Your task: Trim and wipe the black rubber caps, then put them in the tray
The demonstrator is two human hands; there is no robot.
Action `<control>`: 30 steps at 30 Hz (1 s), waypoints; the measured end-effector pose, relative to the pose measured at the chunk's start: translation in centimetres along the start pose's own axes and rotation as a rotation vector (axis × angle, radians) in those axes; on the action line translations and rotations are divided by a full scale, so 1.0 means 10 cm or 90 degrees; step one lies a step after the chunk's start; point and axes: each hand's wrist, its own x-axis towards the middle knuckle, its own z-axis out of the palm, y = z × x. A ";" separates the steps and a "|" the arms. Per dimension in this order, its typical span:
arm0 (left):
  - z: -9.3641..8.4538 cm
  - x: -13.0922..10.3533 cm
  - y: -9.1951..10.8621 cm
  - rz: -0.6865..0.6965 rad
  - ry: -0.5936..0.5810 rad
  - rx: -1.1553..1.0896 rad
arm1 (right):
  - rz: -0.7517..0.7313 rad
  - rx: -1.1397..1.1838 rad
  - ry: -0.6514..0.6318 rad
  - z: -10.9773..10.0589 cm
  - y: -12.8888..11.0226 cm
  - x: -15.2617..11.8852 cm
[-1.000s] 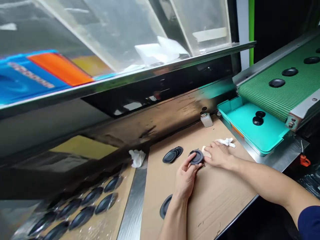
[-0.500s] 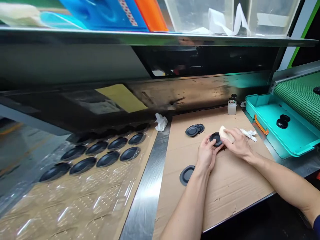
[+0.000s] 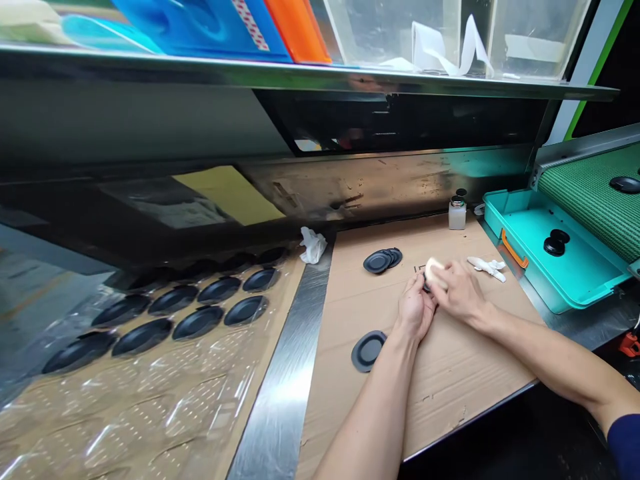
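Note:
My left hand [image 3: 416, 308] is closed around a round black part, now mostly hidden under a cream-coloured pad and my fingers. The pad [image 3: 434, 269] is pinched in my right hand [image 3: 460, 293] and pressed over the part's face. Both hands meet above a cardboard sheet [image 3: 450, 380]. Beyond the left hand lies a small overlapping group of black oval discs [image 3: 379, 261]. Another dark oval disc [image 3: 369, 351] rests beside my left forearm. A crumpled white cloth [image 3: 487, 268] lies to the right of my right hand.
A clear plastic tray [image 3: 145, 413] with several black oval parts is at left. White tissue [image 3: 313, 245] lies near it. A small bottle [image 3: 457, 215] stands at the back. At right are a turquoise bin [image 3: 565, 297] with black round parts and a green conveyor [image 3: 595, 193]. A shelf [image 3: 300, 75] overhangs.
My right hand has moved the pad left, over the black part, covering most of it. The view has shifted slightly, and a black part on the conveyor shows more fully.

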 end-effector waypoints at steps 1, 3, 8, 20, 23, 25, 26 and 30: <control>-0.01 0.01 0.00 0.005 -0.006 0.014 | -0.023 0.007 -0.015 -0.01 0.00 -0.02; -0.04 0.03 0.04 0.029 -0.013 0.046 | -0.043 0.013 -0.037 -0.03 0.02 -0.06; -0.05 0.01 0.25 0.189 0.105 0.036 | -0.011 -0.040 -0.036 -0.23 0.23 0.03; 0.14 -0.18 0.36 -0.081 -0.008 -0.082 | 0.033 0.143 0.076 -0.43 0.33 0.18; 0.17 -0.19 0.28 -0.084 -0.025 -0.081 | -0.016 0.184 0.126 -0.35 0.14 0.13; 0.19 -0.19 0.21 -0.077 -0.037 -0.087 | -0.037 0.141 0.117 -0.27 0.06 0.09; 0.20 -0.19 0.18 -0.076 -0.042 -0.091 | -0.041 0.107 0.104 -0.23 0.04 0.08; 0.20 -0.19 0.13 -0.072 -0.053 -0.091 | -0.036 -0.009 0.025 -0.15 0.00 0.00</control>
